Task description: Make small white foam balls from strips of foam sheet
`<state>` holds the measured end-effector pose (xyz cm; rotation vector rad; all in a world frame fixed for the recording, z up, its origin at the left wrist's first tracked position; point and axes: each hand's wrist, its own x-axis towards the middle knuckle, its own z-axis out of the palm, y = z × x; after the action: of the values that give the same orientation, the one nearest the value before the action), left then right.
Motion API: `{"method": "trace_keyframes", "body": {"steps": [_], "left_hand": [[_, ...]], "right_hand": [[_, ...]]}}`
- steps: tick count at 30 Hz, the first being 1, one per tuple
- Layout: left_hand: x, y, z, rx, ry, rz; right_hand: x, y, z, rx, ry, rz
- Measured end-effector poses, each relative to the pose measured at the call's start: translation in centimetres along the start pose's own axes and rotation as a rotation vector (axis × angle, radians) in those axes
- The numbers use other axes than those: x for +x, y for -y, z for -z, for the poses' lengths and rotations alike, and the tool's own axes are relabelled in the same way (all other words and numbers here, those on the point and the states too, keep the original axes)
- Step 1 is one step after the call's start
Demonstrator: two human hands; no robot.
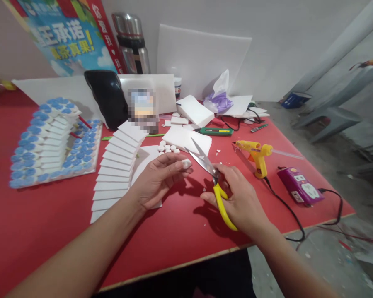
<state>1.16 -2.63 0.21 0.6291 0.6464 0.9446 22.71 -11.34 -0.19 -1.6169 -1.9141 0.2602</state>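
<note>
My left hand (pixel 163 176) pinches a small white piece (pixel 186 164) between thumb and fingertips. In my right hand (pixel 236 198) are yellow-handled scissors (pixel 219 196), their blades parted and pointing up and left, close to the white piece. Just behind my left hand lies a group of small round white pieces (pixel 168 147). White foam sheets (pixel 188 138) lie behind the scissor blades. A curved, stepped row of white panels (pixel 116 169) stands to the left of my left hand.
At the left is a white model with blue discs (pixel 54 142). A black phone (pixel 107 99) and a steel flask (pixel 132 45) stand at the back. A green cutter (pixel 216 131) lies mid-table. Rightward are a yellow glue gun (pixel 256 155), its cord, and a purple power socket (pixel 300 186).
</note>
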Motion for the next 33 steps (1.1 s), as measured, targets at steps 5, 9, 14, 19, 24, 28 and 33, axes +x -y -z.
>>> {"method": "trace_keyframes", "body": {"steps": [5,9,14,19,24,28,33], "left_hand": [[0.1,0.1,-0.3,-0.022,-0.093,-0.011],[0.1,0.1,-0.4,-0.015,-0.136,-0.01],[0.1,0.2,-0.3,0.012,-0.143,-0.038],[0.1,0.3,-0.3,0.032,-0.131,-0.059],[0.0,0.4,-0.3,0.036,-0.1,-0.059],[0.0,0.5,-0.2,0.037,-0.091,-0.063],[0.1,0.5,-0.2,0.07,-0.097,-0.052]], "right_hand": [[0.0,0.5,-0.6,-0.098,-0.018,0.112],[0.2,0.6,-1.1,-0.151,-0.051,0.156],[0.4,0.6,-1.2,-0.164,-0.063,0.157],[0.3,0.4,-1.4,-0.174,-0.066,0.136],[0.2,0.3,-1.6,-0.215,-0.074,0.13],[0.0,0.1,-1.7,-0.268,-0.084,0.12],[-0.3,0.1,-1.9,-0.243,-0.109,0.154]]}}
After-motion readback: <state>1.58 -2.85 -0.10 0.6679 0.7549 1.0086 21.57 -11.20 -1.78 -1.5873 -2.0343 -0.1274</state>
